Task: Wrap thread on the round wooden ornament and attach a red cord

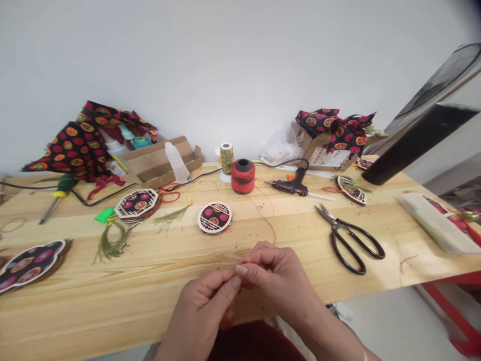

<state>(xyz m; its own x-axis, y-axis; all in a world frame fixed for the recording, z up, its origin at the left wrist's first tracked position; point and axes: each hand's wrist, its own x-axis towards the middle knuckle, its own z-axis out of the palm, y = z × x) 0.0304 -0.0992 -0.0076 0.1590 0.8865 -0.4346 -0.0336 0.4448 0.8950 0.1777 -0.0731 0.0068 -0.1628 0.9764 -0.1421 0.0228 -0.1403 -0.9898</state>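
Observation:
My left hand (210,301) and my right hand (280,276) meet at the fingertips just above the table's front edge. Both are closed in a pinch on red thread (244,261), of which only a small red bit shows between the fingers. A thin strand runs from the spool of red thread (243,178) across the wood to my right hand. Beyond my hands lies a round ornament (215,218) with a pale lattice frame over dark patterned fabric. Black-handled scissors (347,238) rest, slightly spread, to the right of my right hand.
Behind stand a gold thread spool (226,159) and a cardboard box (161,163). A glue gun (293,184) lies right of the spools. An octagonal ornament (137,204), green tassel (112,240) and screwdriver (58,198) are left; a black cylinder (417,145) leans at right.

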